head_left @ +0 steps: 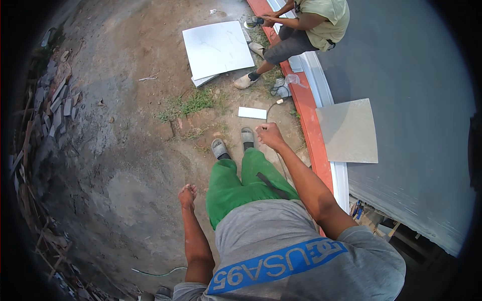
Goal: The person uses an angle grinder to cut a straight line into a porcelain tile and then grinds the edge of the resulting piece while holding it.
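Observation:
My left hand (188, 196) hangs at my side over the bare ground, its fingers curled in and nothing showing in them. In front of my right thigh, my right hand (269, 135) is closed with the fingers bent toward the thumb; no object shows in it. Nearest to it, a narrow white tile strip (252, 113) lies on the dirt just beyond my sandals. Farther off, a large white veined tile (218, 47) lies on top of other pieces. To the right, a square grey-beige tile (349, 131) rests at the edge of the grey raised surface.
A co-worker (321, 22) sits on the red-and-white ledge (307, 108), holding a power tool (254, 21) that looks like an angle grinder. A cable with a plug (279, 101) and a clear plastic bag (286, 86) lie nearby. Broken tile and wood (57, 108) line the left.

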`<action>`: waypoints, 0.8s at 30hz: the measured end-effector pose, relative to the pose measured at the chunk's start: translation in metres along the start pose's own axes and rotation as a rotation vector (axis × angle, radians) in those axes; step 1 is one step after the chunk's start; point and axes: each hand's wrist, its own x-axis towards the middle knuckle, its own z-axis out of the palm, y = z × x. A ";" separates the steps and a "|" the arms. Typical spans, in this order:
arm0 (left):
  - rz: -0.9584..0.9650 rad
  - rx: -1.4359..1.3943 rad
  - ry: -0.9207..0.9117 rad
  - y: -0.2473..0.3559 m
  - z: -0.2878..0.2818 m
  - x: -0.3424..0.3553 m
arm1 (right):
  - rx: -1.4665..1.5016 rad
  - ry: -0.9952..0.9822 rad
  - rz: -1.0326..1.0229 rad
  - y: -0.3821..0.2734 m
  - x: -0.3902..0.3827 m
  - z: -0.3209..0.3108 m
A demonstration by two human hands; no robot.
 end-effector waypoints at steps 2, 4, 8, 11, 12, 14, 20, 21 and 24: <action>-0.058 -0.018 -0.002 0.000 0.009 -0.008 | -0.056 0.004 0.051 0.042 0.014 -0.007; -0.106 -0.041 -0.002 0.001 0.020 -0.012 | -0.148 0.077 0.087 0.081 0.022 -0.019; -0.145 0.059 0.000 -0.021 0.005 -0.013 | -0.051 0.200 0.212 0.099 0.009 -0.014; 0.088 0.384 -0.138 -0.033 -0.014 0.005 | 0.044 0.192 0.378 0.091 0.020 -0.012; 0.193 0.530 -0.181 -0.030 -0.020 0.013 | -0.008 0.161 0.407 0.086 0.026 -0.011; 0.352 0.746 -0.235 -0.014 -0.030 0.028 | -0.058 0.115 0.441 0.072 0.046 -0.010; 0.227 0.499 -0.133 0.141 0.013 0.051 | 0.137 0.133 0.519 0.049 0.127 -0.007; 0.120 0.299 -0.048 0.182 0.040 0.033 | 0.148 0.121 0.492 0.040 0.138 -0.005; 0.108 0.135 0.021 0.266 0.060 0.030 | 0.102 0.065 0.419 0.004 0.167 0.001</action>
